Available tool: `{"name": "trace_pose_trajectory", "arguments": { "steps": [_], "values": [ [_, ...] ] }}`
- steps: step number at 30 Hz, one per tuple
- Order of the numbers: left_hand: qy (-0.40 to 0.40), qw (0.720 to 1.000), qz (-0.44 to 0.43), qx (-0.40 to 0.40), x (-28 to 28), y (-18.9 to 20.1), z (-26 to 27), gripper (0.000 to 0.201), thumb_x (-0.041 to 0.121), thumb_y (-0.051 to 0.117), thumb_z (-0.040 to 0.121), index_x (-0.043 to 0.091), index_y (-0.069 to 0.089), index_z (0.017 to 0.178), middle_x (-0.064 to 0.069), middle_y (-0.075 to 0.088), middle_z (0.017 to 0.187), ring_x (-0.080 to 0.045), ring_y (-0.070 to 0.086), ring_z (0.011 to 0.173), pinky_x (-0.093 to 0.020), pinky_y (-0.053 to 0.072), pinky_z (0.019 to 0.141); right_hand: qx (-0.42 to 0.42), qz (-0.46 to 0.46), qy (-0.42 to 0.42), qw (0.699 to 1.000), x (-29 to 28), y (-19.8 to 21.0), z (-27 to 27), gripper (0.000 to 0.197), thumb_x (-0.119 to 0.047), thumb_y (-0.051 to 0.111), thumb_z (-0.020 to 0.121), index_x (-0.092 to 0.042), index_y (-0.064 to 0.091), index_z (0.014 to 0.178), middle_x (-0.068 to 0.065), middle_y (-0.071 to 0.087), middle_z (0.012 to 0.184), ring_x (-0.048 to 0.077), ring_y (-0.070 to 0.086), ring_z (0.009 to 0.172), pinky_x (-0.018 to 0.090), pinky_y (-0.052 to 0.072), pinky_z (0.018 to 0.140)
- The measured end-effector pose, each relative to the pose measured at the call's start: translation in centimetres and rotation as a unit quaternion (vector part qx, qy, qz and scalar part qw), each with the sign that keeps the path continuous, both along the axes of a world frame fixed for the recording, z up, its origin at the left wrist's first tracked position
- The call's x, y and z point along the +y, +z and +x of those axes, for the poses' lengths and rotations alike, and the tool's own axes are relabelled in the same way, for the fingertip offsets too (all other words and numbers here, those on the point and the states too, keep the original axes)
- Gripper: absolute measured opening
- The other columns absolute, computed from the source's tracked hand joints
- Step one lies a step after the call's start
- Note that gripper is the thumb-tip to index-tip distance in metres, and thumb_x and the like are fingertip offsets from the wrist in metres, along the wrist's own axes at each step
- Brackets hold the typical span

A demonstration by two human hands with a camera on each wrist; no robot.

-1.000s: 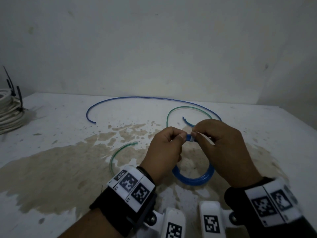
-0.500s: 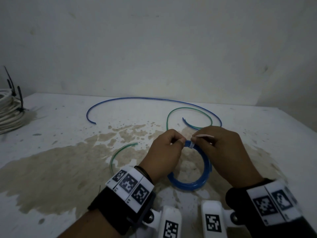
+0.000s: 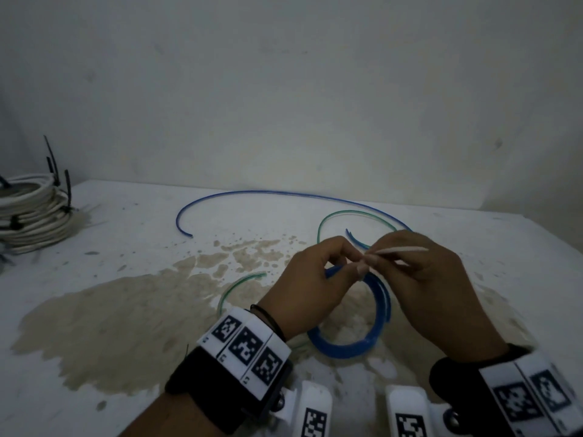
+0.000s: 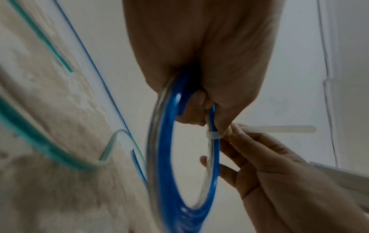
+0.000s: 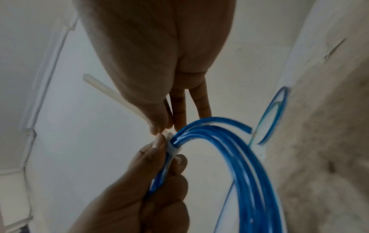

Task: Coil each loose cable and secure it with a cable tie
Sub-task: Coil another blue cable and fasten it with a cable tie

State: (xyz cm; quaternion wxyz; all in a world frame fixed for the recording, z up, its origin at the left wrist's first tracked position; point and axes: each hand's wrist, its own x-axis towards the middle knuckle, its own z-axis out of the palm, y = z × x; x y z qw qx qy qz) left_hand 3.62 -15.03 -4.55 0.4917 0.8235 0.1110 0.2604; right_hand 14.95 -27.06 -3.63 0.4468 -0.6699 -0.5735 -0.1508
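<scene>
A blue cable wound into a small coil (image 3: 347, 348) stands tilted above the stained table. My left hand (image 3: 353, 263) pinches the coil at its top, seen close in the left wrist view (image 4: 165, 157). A white cable tie (image 3: 400, 250) is looped round the coil's strands (image 5: 172, 148). My right hand (image 3: 373, 257) pinches the tie right next to the loop, and the tie's tail (image 4: 279, 129) sticks out to the right past its fingers. The coil's cut end (image 5: 247, 128) springs free near the loop.
A long loose blue cable (image 3: 284, 195) and a loose green cable (image 3: 347, 214) curve across the far table. A stack of white coils bound with black ties (image 3: 31, 222) sits at the far left. A brown stain (image 3: 110, 326) covers the near table; a wall stands close behind.
The white tie's tail now sticks out further to the right of my right hand. Both hands and the coil's top have risen slightly.
</scene>
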Motion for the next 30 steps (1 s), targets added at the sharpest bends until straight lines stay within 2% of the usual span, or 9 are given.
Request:
{"name": "trace_pose_trajectory", "arguments": {
  "steps": [4,6,11,13,16,19,23,27,30],
  "values": [
    [0.007,1.0,0.019,0.017,0.6,1.1,-1.7,0.014,0.03,0.058,0.093,0.019,0.063,0.088,-0.005,0.062,0.087,0.001,0.045,0.042,-0.017,0.036,0.048,0.043,-0.01,0.018,0.999,0.2,1.0,-1.1,0.014,-0.014,0.062,0.088,-0.019,0.068,0.076,-0.009,0.064,0.077,0.003,0.06,0.078,0.009,0.043,0.069],
    [0.018,0.999,-0.026,0.016,0.6,1.3,-3.3,0.017,0.029,0.058,0.093,0.015,0.064,0.087,-0.002,0.06,0.082,-0.004,0.04,0.039,-0.022,0.037,0.044,0.08,-0.068,0.042,0.994,0.8,1.6,-2.2,0.015,-0.016,0.064,0.088,-0.024,0.069,0.076,-0.01,0.066,0.077,0.004,0.062,0.078,0.013,0.046,0.068],
    [0.073,0.991,-0.111,-0.013,1.7,1.6,-8.7,0.013,0.027,0.057,0.092,0.018,0.063,0.085,-0.002,0.059,0.079,-0.011,0.038,0.043,-0.023,0.035,0.043,0.093,-0.166,0.116,0.975,3.3,2.7,-6.4,0.012,-0.028,0.062,0.087,-0.033,0.07,0.081,-0.025,0.067,0.081,-0.004,0.062,0.077,0.006,0.043,0.068],
    [0.104,0.981,-0.159,-0.028,2.5,1.6,-10.9,0.009,0.023,0.055,0.094,0.017,0.06,0.092,-0.002,0.056,0.074,-0.01,0.038,0.044,-0.023,0.034,0.044,0.124,-0.175,0.146,0.966,4.9,2.9,-8.1,0.009,-0.027,0.064,0.085,-0.031,0.071,0.08,-0.021,0.068,0.08,-0.001,0.063,0.076,0.009,0.046,0.068],
    [0.149,0.966,-0.203,-0.052,3.8,1.2,-14.5,0.009,0.016,0.05,0.097,0.011,0.057,0.096,0.009,0.048,0.056,-0.009,0.037,0.043,-0.024,0.034,0.045,0.152,-0.186,0.181,0.954,7.8,3.1,-10.8,0.013,-0.021,0.067,0.084,-0.025,0.07,0.072,-0.01,0.069,0.074,0.007,0.064,0.068,0.017,0.05,0.064],
    [0.191,0.967,-0.166,-0.033,5.2,0.6,-18.1,0.015,0.018,0.051,0.096,0.012,0.064,0.091,0.009,0.052,0.054,-0.011,0.045,0.048,-0.027,0.042,0.051,0.156,-0.22,0.215,0.939,10.7,3.3,-13.8,0.017,-0.021,0.065,0.085,-0.02,0.07,0.069,-0.006,0.068,0.072,0.008,0.063,0.066,0.022,0.051,0.063],
    [0.244,0.965,-0.09,0.012,7.2,-0.2,-23.1,0.014,0.021,0.059,0.092,0.029,0.069,0.088,0.008,0.068,0.073,-0.004,0.061,0.063,-0.024,0.054,0.067,0.102,-0.267,0.231,0.93,14.7,3.0,-17.4,0.016,-0.026,0.064,0.086,-0.019,0.069,0.072,-0.005,0.067,0.076,0.008,0.062,0.069,0.026,0.049,0.068],
    [0.299,0.95,-0.083,0.029,9.1,-1.0,-27.7,0.011,0.025,0.065,0.088,0.032,0.072,0.092,0.013,0.072,0.085,-0.003,0.067,0.077,-0.024,0.055,0.076,0.074,-0.306,0.294,0.903,18.0,3.4,-20.9,0.016,-0.024,0.062,0.087,-0.019,0.068,0.074,-0.005,0.067,0.079,0.007,0.062,0.073,0.029,0.051,0.074],
    [0.308,0.949,-0.055,0.032,10.1,-1.0,-30.4,0.017,0.024,0.068,0.086,0.04,0.07,0.09,0.01,0.071,0.083,-0.007,0.067,0.076,-0.024,0.055,0.071,0.026,-0.331,0.335,0.881,20.1,3.2,-23.8,0.012,-0.02,0.064,0.086,-0.02,0.072,0.078,-0.007,0.068,0.083,0.004,0.061,0.078,0.024,0.049,0.076]
  ]
}}
